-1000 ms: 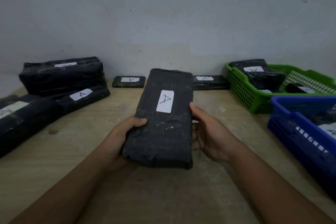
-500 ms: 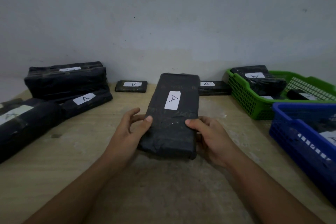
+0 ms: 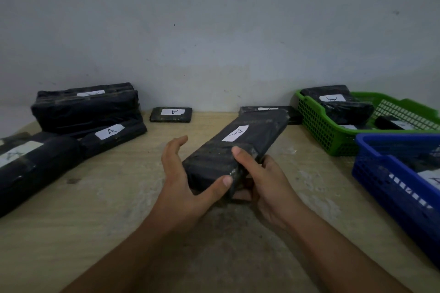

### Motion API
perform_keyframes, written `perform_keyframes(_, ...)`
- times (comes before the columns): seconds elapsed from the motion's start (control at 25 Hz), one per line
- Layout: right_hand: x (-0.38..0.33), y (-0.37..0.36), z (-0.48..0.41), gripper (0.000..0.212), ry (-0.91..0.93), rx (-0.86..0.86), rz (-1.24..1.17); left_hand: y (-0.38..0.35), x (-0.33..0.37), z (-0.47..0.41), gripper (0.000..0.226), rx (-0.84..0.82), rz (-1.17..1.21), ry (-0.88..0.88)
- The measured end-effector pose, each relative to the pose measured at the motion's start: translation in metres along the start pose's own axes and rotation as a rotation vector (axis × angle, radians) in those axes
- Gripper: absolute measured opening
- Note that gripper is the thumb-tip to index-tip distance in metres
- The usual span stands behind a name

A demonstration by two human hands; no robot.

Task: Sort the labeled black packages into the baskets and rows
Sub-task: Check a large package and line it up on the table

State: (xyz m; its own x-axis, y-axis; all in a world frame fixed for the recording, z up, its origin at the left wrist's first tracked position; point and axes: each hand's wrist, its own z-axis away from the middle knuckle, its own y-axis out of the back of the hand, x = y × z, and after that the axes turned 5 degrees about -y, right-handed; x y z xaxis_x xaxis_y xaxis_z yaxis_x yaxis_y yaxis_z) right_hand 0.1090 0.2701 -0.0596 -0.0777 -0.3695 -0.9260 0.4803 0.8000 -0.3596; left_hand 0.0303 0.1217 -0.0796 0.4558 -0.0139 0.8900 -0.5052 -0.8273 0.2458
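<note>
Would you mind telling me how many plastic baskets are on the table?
2: a green basket at the far right, and a blue basket in front of it, nearer the camera. More could lie beyond the frame.

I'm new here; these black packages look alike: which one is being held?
The long A-labelled package in the middle: the right hand grips its near end. The others lie untouched on the table or in baskets.

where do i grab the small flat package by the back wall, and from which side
Probably grip the small flat package by its long front and back edges, coming from above and the front: it lies flat and thin on the table, label up, long side facing you.
</note>
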Motion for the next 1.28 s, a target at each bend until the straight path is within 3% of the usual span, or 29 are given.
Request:
perform_keyframes(0.32,0.003,-0.010,0.009,0.059,-0.013,-0.092,0.076,0.003,0.002,-0.001,0.098,0.079,0.113,-0.068)
perform_keyframes(0.44,0.005,-0.012,0.009,0.076,-0.010,-0.091,0.151,0.011,0.001,-0.009,0.084,0.119,0.170,-0.058)
perform_keyframes(0.6,-0.007,-0.001,0.001,0.095,-0.014,0.101,0.099,0.018,-0.002,-0.024,0.065,0.227,0.501,0.064)
perform_keyframes(0.72,-0.018,0.019,-0.009,0.098,0.065,0.289,0.020,0.023,-0.005,-0.030,0.073,0.254,0.642,0.141)
perform_keyframes(0.84,-0.029,0.033,-0.012,0.112,0.131,0.258,-0.104,0.027,-0.008,-0.032,0.081,0.227,0.695,0.161)
perform_keyframes(1.0,-0.033,0.045,-0.014,0.077,0.068,0.173,-0.089,0.031,-0.013,-0.033,0.082,0.187,0.759,0.194)
perform_keyframes(1.16,-0.031,0.045,-0.018,0.056,0.113,0.167,-0.128,0.033,-0.014,-0.030,0.127,0.119,0.714,0.190)
perform_keyframes(1.28,-0.028,0.044,-0.020,0.047,0.151,0.146,-0.132,0.031,-0.010,-0.029,0.118,0.116,0.689,0.217)
